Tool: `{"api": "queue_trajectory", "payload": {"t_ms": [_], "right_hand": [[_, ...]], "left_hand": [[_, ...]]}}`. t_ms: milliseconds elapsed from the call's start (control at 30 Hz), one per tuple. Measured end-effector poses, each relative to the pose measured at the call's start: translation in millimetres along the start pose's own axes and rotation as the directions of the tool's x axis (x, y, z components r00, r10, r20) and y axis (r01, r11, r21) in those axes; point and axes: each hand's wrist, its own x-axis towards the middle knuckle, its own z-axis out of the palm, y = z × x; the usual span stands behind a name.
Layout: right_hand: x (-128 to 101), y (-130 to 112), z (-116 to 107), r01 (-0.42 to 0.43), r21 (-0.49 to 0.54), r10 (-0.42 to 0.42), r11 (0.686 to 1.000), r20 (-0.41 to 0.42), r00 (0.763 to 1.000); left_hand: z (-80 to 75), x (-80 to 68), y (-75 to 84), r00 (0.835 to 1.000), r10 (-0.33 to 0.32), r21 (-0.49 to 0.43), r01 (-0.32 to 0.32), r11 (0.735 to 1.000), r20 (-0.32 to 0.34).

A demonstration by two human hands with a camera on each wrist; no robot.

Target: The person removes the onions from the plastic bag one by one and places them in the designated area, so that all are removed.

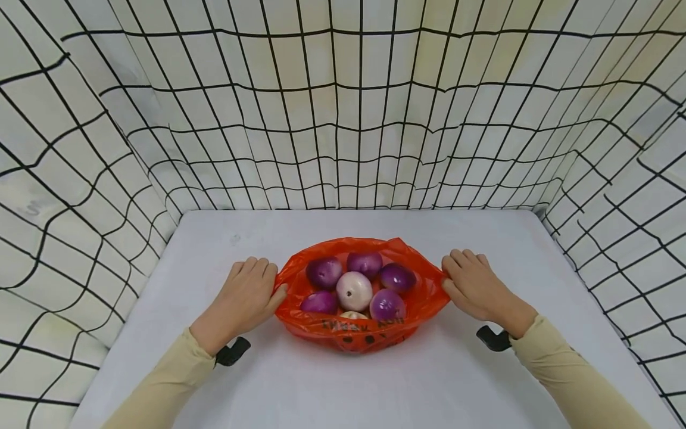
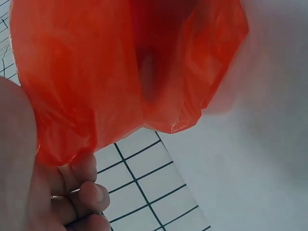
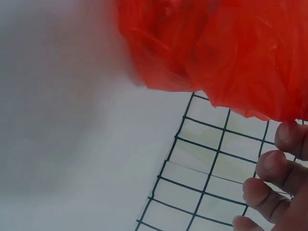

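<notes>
An orange-red plastic bag (image 1: 343, 333) lies open in the middle of the white table (image 1: 343, 387). Inside it are several purple onions (image 1: 324, 272) and one white onion (image 1: 354, 291). My left hand (image 1: 248, 295) grips the bag's left rim, thumb against the plastic. My right hand (image 1: 474, 286) grips the right rim in the same way. In the left wrist view the bag (image 2: 96, 72) hangs over my curled fingers (image 2: 79, 185). The right wrist view shows the bag (image 3: 231, 53) just above my curled fingers (image 3: 274, 166).
White cloth with a black grid (image 1: 343, 119) walls in the table at the back and on both sides. Black camera mounts (image 1: 232, 351) sit at my wrists. Bare table surface lies in front of and behind the bag.
</notes>
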Motion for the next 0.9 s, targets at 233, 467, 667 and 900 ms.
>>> {"api": "queue_trajectory", "payload": {"t_ms": [233, 467, 667, 900], "right_hand": [[5.9, -6.2, -6.1, -0.095, 0.096, 0.098, 0.991, -0.029, 0.995], [11.7, -28.6, -15.5, 0.001, 0.294, 0.068, 0.956, -0.225, 0.972], [16.6, -57.0, -15.3, 0.023, 0.416, 0.058, 0.909, -0.181, 0.982], [23.2, -72.2, -9.0, 0.039, 0.551, 0.029, 0.833, -0.115, 0.993]], "left_hand": [[1.0, 11.3, 1.6, 0.999, -0.008, -0.027, 0.007, 1.0, -0.047], [3.5, 19.6, 4.1, 0.993, -0.036, -0.065, 0.029, 0.997, -0.113], [4.2, 22.0, 8.1, 0.992, -0.117, -0.15, 0.109, 0.983, -0.046], [3.7, 23.3, 7.7, 0.981, -0.167, -0.397, 0.194, 0.897, 0.103]]}}
